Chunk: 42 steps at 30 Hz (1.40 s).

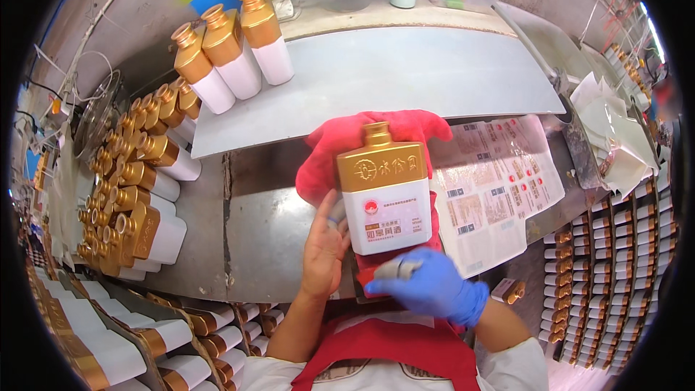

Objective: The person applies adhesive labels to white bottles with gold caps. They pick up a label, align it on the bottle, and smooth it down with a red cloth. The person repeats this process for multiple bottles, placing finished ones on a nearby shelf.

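Centre frame: gold-and-white bottle [385, 188] on red cloth [340, 146]; bare left hand [323, 250] fingers flat against its side; blue-gloved right hand [434, 286] fingers curled at its base.

Bare left hand [323, 250] steadies a flat gold-and-white labelled bottle [385, 188] lying on a red cloth [326, 152]; blue-gloved right hand [433, 286] presses just below its base.

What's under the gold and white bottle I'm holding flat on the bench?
A crumpled red cloth lies under the flat gold-and-white bottle, showing above it and at its left. The bottle hides the cloth's middle, and whatever lies beneath the cloth cannot be seen.
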Motion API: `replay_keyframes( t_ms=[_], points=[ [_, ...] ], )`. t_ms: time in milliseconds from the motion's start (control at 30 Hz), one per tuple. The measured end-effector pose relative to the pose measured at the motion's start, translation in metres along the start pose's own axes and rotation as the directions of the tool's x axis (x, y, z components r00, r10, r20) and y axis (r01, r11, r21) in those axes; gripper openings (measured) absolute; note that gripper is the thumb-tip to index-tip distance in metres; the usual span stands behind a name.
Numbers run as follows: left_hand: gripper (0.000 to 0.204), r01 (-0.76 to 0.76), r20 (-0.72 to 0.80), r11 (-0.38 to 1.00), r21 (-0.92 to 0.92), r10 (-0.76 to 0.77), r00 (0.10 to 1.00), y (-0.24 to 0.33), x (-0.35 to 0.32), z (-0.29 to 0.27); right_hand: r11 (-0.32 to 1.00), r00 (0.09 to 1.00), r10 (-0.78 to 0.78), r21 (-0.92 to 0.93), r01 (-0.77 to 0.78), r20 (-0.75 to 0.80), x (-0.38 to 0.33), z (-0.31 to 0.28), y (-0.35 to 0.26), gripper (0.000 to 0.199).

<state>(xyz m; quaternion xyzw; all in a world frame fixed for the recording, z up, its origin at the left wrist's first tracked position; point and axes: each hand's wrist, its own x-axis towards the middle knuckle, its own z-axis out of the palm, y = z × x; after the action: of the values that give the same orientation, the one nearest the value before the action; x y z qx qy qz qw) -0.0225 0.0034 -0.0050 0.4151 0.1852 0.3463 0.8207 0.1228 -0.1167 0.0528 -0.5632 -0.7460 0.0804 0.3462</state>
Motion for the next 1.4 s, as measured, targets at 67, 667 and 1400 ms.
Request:
replay_keyframes(
  t_ms=[67,667,1400],
  points=[
    [0.081,-0.003,0.009,0.999,0.032,0.003,1.0,-0.001,-0.002,0.001,0.997,0.992,0.049,0.06,-0.042,-0.114,0.018,-0.014,0.017,0.028],
    [0.08,-0.083,-0.008,0.981,0.177,0.086,0.996,-0.007,-0.012,-0.008,0.998,0.998,0.034,0.063,-0.031,-0.046,-0.052,-0.024,0.029,0.016],
    [0.071,-0.151,-0.041,0.966,0.21,0.163,0.986,-0.007,-0.032,-0.023,0.995,0.96,-0.001,-0.093,-0.026,-0.279,0.065,-0.031,0.05,0.026]
  ],
)
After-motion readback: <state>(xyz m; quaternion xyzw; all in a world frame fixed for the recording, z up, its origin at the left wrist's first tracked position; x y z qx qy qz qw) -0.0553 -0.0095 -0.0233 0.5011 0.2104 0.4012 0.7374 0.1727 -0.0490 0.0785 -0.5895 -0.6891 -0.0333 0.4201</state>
